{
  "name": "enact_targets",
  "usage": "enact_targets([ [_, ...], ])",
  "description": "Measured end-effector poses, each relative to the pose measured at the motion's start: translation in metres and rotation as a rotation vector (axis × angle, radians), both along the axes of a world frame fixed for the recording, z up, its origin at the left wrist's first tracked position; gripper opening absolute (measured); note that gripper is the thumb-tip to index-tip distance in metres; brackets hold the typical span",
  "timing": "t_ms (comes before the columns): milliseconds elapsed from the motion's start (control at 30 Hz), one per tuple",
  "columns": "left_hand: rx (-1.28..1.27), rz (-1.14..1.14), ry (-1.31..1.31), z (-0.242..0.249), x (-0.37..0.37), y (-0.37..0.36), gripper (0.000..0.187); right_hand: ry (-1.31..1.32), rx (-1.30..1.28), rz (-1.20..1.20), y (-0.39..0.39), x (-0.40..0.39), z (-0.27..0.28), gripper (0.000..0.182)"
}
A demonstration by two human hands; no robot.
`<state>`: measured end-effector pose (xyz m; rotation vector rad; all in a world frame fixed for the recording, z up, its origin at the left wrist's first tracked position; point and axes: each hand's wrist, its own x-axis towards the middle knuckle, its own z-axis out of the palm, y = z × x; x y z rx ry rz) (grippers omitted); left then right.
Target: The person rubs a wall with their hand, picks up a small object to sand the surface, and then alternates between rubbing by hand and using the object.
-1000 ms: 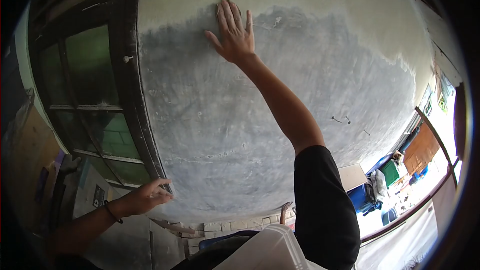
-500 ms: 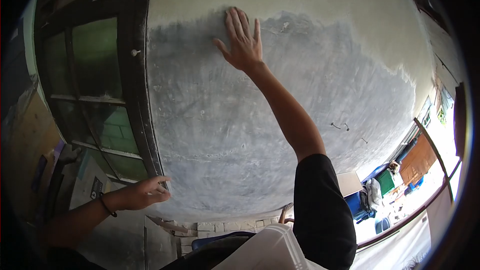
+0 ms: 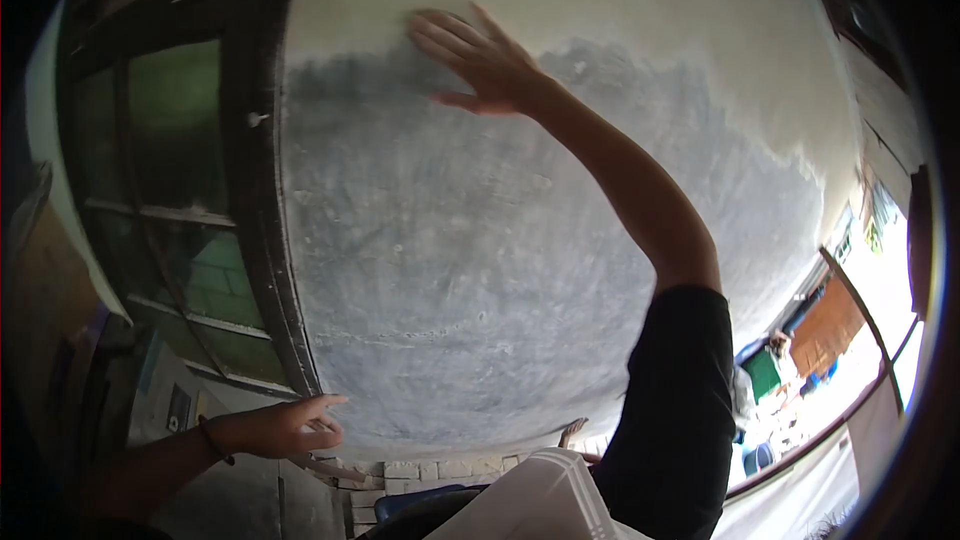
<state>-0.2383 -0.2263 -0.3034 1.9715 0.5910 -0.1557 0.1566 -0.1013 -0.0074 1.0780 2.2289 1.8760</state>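
Observation:
My right hand lies against the wall, where the grey lower area meets the pale upper coat. Its fingers are stretched out toward the upper left, slightly smeared by motion, with the thumb apart and nothing held. Lower left, my left hand is beside the foot of the dark window frame, in front of the wall's lower corner. Its fingers are loosely bent and apart, and it holds nothing. A dark bracelet circles that wrist.
A glass-paned window with a small light knob stands at left. A ribbed white object fills the bottom centre. Light bricks lie along the wall's foot. Right, beyond the wall, are a green box and a brown panel.
My right hand has shifted slightly left and turned so its fingers point more leftward, the elbow swinging right. My left hand sits a little lower. The view has shifted slightly.

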Motion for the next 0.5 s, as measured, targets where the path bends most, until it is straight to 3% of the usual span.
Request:
enact_targets([
  [133,-0.009,0.053,0.002,0.011,-0.018,-0.004,0.078,0.039,-0.077,0.083,-0.006,0.014,0.000,0.085],
  [367,-0.052,0.198,0.035,0.033,-0.026,-0.006,0.078,0.087,-0.111,-0.067,-0.059,0.092,-0.025,0.088],
  [500,-0.015,0.210,-0.012,0.034,-0.019,0.005,0.077,0.047,-0.031,-0.124,-0.057,0.091,-0.025,0.086],
])
